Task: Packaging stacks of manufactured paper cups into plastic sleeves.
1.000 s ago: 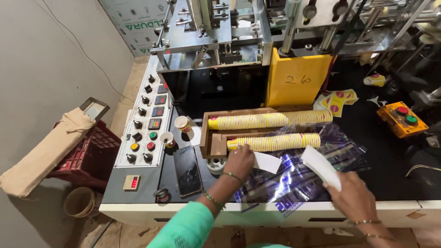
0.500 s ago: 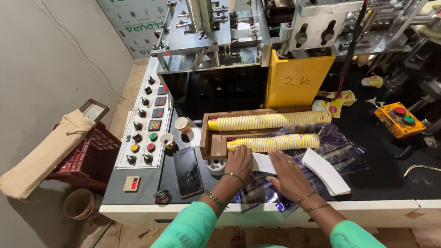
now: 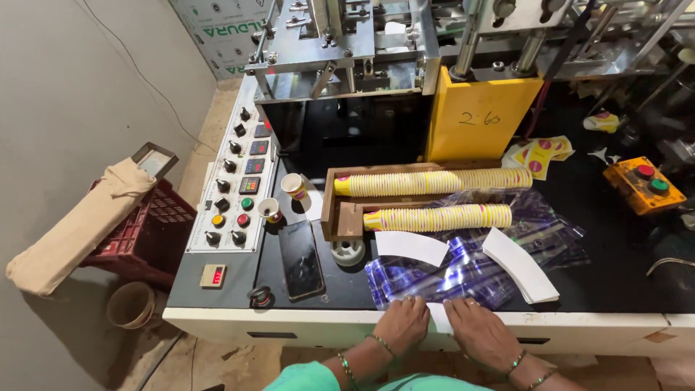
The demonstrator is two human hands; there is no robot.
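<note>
Two hands at six o'clock, side by side at the near edge of the black machine bed. Starting far left at nine o'clock: red crate [image 3: 148, 232] with a rolled tan sack [image 3: 76, 232] across it, brown bucket [image 3: 132, 305] below. Next, grey control panel [image 3: 235, 185] with knobs and coloured buttons, two loose paper cups [image 3: 282, 197] and a dark phone [image 3: 301, 259] lying flat just right of it. Left hand [image 3: 402, 324], fingers curled down, and right hand [image 3: 481, 334], fingers flatter, both pressing a white paper blank [image 3: 439, 317] against the edge of the crinkled clear plastic sleeves [image 3: 470, 264]; whether pinched or merely pressed cannot be told. Just beyond at twelve o'clock: wooden tray [image 3: 340, 210] with two long nested cup stacks [image 3: 434, 199] lying on their sides, another white blank [image 3: 409, 246] between. At one o'clock a thick pile of curved blanks [image 3: 520, 264]; at two o'clock an orange switch box [image 3: 644, 185]. Risks, as a judgement: slippery plastic sliding under the palms and carrying the blank off the edge; a tug on the film rolling the nearer stack out of the tray; a left elbow nudging phone or cups.
</note>
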